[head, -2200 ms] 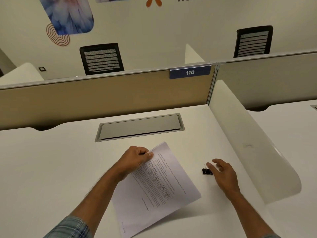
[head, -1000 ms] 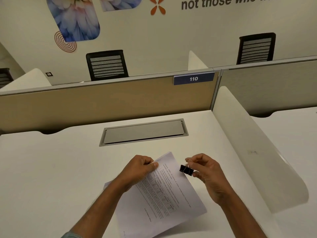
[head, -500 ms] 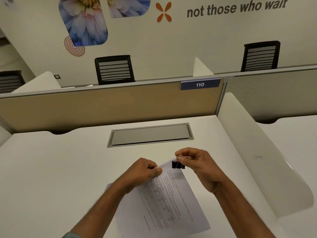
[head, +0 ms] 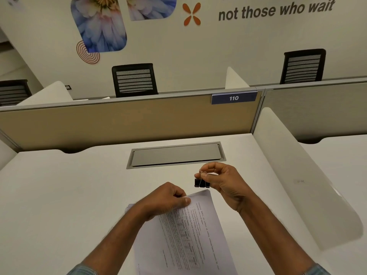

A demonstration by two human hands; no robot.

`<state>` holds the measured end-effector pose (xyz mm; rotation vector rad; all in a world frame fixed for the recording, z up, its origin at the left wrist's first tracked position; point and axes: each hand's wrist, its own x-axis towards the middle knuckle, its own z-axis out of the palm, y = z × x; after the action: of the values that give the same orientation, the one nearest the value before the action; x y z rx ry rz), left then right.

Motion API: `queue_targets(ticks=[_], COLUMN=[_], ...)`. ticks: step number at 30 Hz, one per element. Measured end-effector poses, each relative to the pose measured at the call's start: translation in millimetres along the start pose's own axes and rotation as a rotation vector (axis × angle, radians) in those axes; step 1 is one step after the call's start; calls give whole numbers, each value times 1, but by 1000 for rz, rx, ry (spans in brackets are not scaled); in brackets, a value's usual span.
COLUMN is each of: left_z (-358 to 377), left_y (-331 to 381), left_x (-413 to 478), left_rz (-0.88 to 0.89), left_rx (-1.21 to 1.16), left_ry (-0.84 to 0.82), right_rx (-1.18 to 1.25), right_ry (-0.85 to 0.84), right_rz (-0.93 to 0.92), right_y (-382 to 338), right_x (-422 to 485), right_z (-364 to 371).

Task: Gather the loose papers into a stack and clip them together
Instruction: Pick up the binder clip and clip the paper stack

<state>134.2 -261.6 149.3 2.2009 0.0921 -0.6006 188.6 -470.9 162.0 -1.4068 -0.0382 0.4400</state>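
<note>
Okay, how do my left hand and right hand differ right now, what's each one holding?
The left hand grips the paper stack at its far corner, thumb on top; the right hand pinches the black binder clip by its wire handles. The left hand touches the stack, while the right hand holds the clip just beyond the stack's edge, not on it. Both have curled fingers and hold something.

White desk [head: 59,195] is carrying a grey cable hatch [head: 176,154], lying flush near the tan partition [head: 119,124]; a blue plate [head: 234,98] reading 110 is sitting at the partition's right end. A curved white divider [head: 297,175] is standing along the desk's right edge. Beyond, black mesh chairs [head: 135,80] are backing onto a wall showing a flower graphic [head: 99,26] and lettering [head: 276,8], "not those who wait".
</note>
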Motion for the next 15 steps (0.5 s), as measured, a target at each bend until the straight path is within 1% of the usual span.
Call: queue_targets(ticks=[6,15], left_z=[-1,-3], left_y=[3,3], left_x=[1,3], left_rz=[22,38], left_rx=[30,26], left_ry=[-13,-4], right_rx=[-19,-185], right_ry=[14,-2], right_rz=[51,82], right_y=[-2,-6], right_x=[4,3], right_z=[5,13])
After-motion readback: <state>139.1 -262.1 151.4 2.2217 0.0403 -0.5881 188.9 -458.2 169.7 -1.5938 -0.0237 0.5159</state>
